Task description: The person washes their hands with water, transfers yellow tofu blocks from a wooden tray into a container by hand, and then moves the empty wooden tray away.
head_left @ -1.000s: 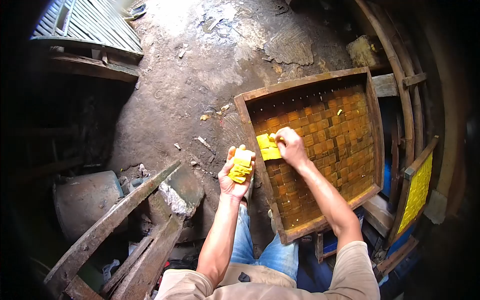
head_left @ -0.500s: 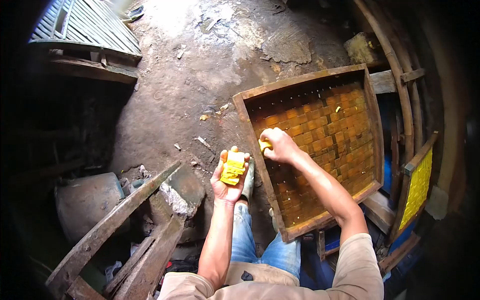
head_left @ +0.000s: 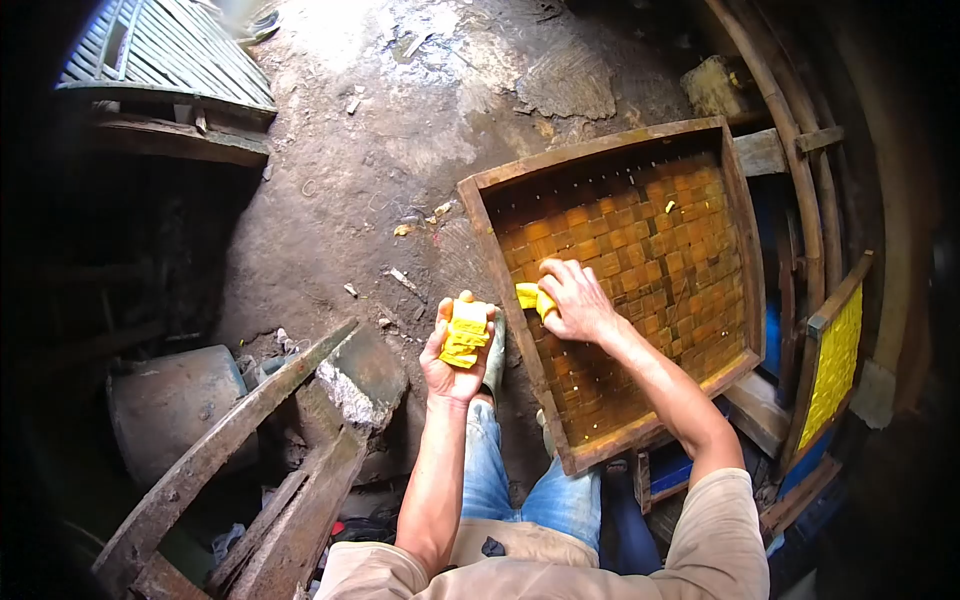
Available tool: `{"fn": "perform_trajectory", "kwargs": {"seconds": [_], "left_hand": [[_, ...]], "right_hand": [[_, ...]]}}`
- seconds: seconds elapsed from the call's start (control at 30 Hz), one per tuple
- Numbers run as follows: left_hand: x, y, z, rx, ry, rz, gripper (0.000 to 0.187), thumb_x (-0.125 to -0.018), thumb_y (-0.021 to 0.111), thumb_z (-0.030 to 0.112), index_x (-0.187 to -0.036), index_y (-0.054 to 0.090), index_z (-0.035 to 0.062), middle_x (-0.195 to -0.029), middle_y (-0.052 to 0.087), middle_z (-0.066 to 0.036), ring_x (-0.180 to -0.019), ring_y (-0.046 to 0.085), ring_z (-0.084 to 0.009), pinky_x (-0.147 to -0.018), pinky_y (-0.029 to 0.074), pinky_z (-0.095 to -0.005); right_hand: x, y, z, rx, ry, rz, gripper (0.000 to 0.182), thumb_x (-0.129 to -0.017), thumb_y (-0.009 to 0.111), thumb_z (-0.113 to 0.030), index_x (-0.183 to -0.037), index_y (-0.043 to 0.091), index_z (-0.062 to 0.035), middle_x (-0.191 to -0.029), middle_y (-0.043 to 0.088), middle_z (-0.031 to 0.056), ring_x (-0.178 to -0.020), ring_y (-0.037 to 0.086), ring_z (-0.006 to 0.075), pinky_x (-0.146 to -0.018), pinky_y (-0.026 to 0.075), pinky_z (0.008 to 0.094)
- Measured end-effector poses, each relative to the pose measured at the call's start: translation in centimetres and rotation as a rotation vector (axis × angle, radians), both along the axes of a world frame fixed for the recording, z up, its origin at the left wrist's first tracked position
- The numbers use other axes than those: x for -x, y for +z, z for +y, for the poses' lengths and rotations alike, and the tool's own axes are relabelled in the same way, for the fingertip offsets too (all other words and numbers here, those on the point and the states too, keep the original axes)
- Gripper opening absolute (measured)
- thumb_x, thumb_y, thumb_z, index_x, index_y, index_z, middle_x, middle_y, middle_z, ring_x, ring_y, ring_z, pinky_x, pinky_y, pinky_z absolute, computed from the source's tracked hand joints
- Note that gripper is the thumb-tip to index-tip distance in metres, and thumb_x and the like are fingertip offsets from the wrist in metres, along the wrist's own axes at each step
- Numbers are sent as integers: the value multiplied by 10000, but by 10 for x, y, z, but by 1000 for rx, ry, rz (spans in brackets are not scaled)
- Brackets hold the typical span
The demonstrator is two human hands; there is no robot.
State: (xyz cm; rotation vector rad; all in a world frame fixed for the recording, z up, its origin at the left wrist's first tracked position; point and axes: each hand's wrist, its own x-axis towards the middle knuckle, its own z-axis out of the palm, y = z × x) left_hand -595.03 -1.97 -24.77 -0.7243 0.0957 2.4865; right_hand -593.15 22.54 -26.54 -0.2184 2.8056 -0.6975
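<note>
My left hand (head_left: 455, 368) is palm up with its fingers curled around a small stack of yellow tofu pieces (head_left: 465, 336), left of the tray. Over the near-left part of the woven bamboo tray (head_left: 640, 250), my right hand (head_left: 580, 302) grips more yellow tofu (head_left: 533, 297) between thumb and fingers, just inside the wooden rim. One small yellow crumb (head_left: 670, 207) lies farther back on the weave, and tiny pale bits are scattered along its edges.
A second framed tray (head_left: 828, 375) filled with yellow tofu leans at the right, near bamboo poles (head_left: 795, 130). Rough timber beams (head_left: 230, 440) and a grey bucket (head_left: 178, 402) stand at the left. A slatted bamboo platform (head_left: 165, 55) is at the back left, over a dirt floor (head_left: 330, 210).
My right hand has shifted slightly right and down, and more of the tofu beside its fingers shows. My left hand keeps its stack in nearly the same place.
</note>
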Motion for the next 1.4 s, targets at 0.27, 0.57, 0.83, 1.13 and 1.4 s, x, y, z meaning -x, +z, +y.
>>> {"fn": "perform_trajectory", "kwargs": {"seconds": [0.27,0.57,0.83,1.13,1.4], "left_hand": [[2,3,-8,17,22,1,354,-876,657,152,-1228,614,145,-1338,547,-109,-1229,516,-415,-1007,491,-503],[2,11,-12,59,-29,39,367,-878,652,159,-1244,616,155,-1350,541,-104,-1236,506,-405,-1006,491,-507],[0,21,-5,165,-155,134,403,-914,611,228,-1300,579,120,-1371,507,-147,-1249,472,-448,-985,503,-499],[-9,54,63,105,-425,247,409,-905,604,174,-1310,581,121,-1493,388,-154,-1262,450,-397,-1015,485,-442],[-135,81,195,186,-896,2,288,-828,681,211,-1097,655,112,-1148,647,-146,-1140,579,-362,-1103,362,-529]], "right_hand": [[4,-7,12,661,-351,-170,417,-682,684,-176,-1076,641,-46,-1005,681,146,-942,677,280,-858,525,362],[4,-15,-7,239,-150,-180,443,-786,591,-241,-1190,644,-68,-1313,460,136,-1204,463,320,-977,414,467],[-7,-23,7,242,343,1,435,-604,737,-189,-997,569,-111,-990,569,69,-975,554,312,-739,515,440],[-95,-26,-30,1695,-992,215,466,-760,501,-191,-1224,504,-148,-1033,557,77,-782,553,187,-600,499,304],[-298,96,15,746,-1186,515,484,-663,683,-102,-1128,554,-58,-1138,506,117,-1050,550,266,-856,499,366]]}}
